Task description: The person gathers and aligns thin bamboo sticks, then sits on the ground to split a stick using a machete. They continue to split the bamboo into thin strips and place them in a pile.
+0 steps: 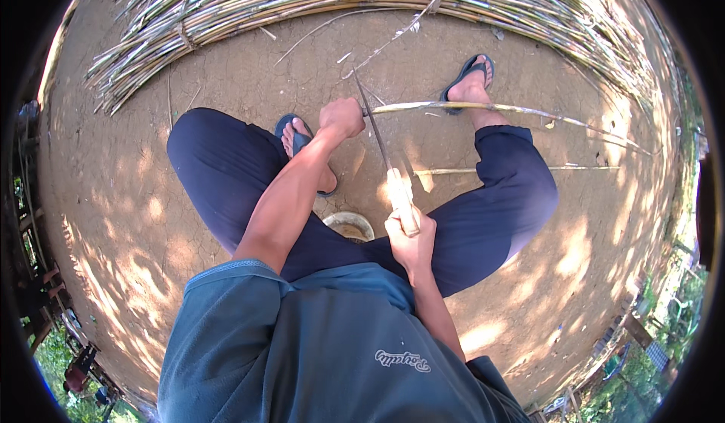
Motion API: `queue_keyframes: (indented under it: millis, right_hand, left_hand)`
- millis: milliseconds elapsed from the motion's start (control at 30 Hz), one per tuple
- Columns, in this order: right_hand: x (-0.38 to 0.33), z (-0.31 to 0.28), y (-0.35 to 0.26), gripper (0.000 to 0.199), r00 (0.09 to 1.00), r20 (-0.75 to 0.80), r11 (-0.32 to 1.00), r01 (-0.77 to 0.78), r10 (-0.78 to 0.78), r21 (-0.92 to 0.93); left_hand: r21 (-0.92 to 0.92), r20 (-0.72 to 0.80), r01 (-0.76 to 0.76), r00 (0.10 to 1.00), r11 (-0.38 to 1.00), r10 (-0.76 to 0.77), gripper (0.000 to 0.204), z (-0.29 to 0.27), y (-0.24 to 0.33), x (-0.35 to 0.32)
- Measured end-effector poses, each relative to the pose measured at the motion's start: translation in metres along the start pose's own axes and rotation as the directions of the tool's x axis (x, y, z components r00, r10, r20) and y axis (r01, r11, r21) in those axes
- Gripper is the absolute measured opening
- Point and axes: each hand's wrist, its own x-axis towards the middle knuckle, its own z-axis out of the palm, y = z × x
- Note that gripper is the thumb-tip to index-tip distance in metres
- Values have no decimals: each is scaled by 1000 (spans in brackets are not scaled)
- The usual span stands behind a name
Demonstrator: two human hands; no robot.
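My left hand [342, 118] is closed around the near end of a long thin cane stalk [498, 108] that runs out to the right over my right foot. My right hand [411, 236] grips the pale wooden handle of a long knife [381, 147]. The blade points away from me and its tip meets the stalk just right of my left hand. I am seated low, knees apart, in dark trousers and blue sandals.
A large bundle of cut cane stalks [317, 4] lies across the far side of the dry, cracked earth. One loose stalk [521, 170] lies behind my right knee. A round pale stool seat [349, 225] shows between my legs. Greenery and wooden structures edge the yard.
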Motion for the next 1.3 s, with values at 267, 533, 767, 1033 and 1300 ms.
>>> queue_keyframes:
  millis: [267,533,767,1033,1300]
  right_hand:
    - [9,4,-8,3,992,53,993,-118,117,30]
    - [34,21,9,5,994,27,988,-104,101,112]
    - [38,20,10,7,992,16,990,-123,123,73]
    - [41,15,7,6,994,19,990,-110,109,89]
    - [47,34,27,6,1000,6,997,-30,30,72]
  left_hand:
    - [-5,55,8,998,1000,-7,29,3,-2,-13]
    - [-6,60,-8,998,1000,8,27,2,3,-10]
    - [-34,79,-1,997,999,4,27,11,7,-16]
    - [-65,81,8,997,998,-3,28,18,14,-20]
    - [12,-29,-10,1000,1000,11,25,27,-2,-8]
